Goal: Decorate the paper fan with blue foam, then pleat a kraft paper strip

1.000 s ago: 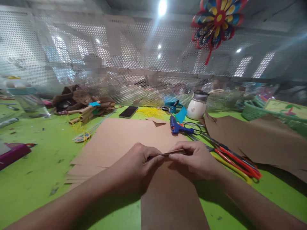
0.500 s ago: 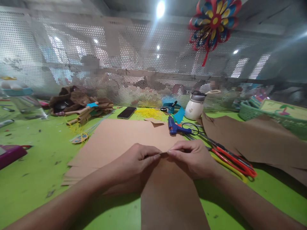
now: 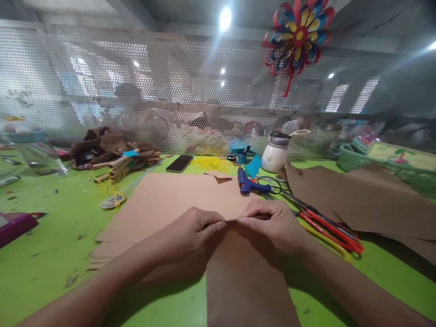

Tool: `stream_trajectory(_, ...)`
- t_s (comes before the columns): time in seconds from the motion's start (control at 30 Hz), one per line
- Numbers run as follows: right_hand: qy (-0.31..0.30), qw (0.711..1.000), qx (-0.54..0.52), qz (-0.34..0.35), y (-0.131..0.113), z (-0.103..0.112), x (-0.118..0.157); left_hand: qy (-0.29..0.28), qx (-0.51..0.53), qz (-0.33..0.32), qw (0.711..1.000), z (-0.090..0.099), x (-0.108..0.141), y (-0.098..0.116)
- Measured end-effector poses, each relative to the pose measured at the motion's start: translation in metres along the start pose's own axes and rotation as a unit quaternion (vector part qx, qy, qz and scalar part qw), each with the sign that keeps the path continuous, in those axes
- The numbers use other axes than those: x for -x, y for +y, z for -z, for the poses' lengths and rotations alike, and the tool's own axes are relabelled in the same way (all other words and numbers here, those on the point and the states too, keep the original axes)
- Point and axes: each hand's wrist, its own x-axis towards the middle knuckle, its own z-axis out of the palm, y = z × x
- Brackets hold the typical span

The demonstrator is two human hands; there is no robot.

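Brown paper strip: lower centre of the frame, its far edge (image 3: 231, 220) raised between the hands, its near end running out past the bottom of the frame (image 3: 250, 281)
Left hand (image 3: 190, 231): closed in a narrow pinch on the left part of the far edge, thumb on the near side; the other fingers are partly hidden
Right hand (image 3: 277, 225): closed in a like pinch on the right part of the same edge, layered paper showing dark beyond the thumb
Handling of strip: judged light and fairly stiff, dry rather than slippery, apt to crease or tear if pulled unevenly
Place to hold: judged best along the folded far edge, thumbs and forefingers close together, pressure even on both sides
Stack of brown sheets (image 3: 170, 195): centre to centre left, lying on the green table (image 3: 51, 259), partly behind the left hand
Blue glue gun (image 3: 245, 180): above the right hand in the frame, near the stack's far right corner
Change from one second ago: the far edge, then slanting up to the right with more layers in view, now sits more level
Change from half a second ago: the strip's lower left border stands further right in the frame; both hands remain pinched
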Motion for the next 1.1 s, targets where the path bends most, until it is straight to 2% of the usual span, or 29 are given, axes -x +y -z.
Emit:
stream_trajectory(0.1,-0.003,0.999,-0.036,-0.038,0.004,0.002,-0.002,-0.009,-0.016,0.0,1.0,0.004,0.002,-0.004)
stream_trajectory(0.27,0.037,0.991,-0.103,-0.076,0.009,0.008,-0.006,-0.011,-0.021,0.008,1.0,0.007,0.002,-0.006)
stream_trajectory(0.53,0.048,0.993,-0.069,-0.086,0.003,0.011,-0.005,-0.07,0.126,0.021,0.989,0.011,0.0,-0.006)
stream_trajectory(0.63,0.044,0.991,-0.07,-0.109,0.004,0.015,-0.006,-0.047,0.118,0.019,0.992,0.01,-0.002,-0.008)
stream_trajectory(0.77,0.035,0.987,-0.085,-0.129,0.011,0.019,-0.008,0.037,0.056,0.032,0.997,0.009,-0.006,-0.011)
stream_trajectory(0.83,0.033,0.987,-0.095,-0.129,0.013,0.02,-0.009,0.052,0.041,0.034,0.997,0.009,-0.006,-0.012)
stream_trajectory(0.97,0.039,0.989,-0.088,-0.115,0.013,0.021,-0.009,0.006,0.083,0.038,0.996,0.011,-0.003,-0.01)
stream_trajectory(1.1,0.043,0.982,-0.134,-0.127,0.014,0.023,-0.01,-0.031,0.116,0.029,0.992,0.019,0.001,-0.006)
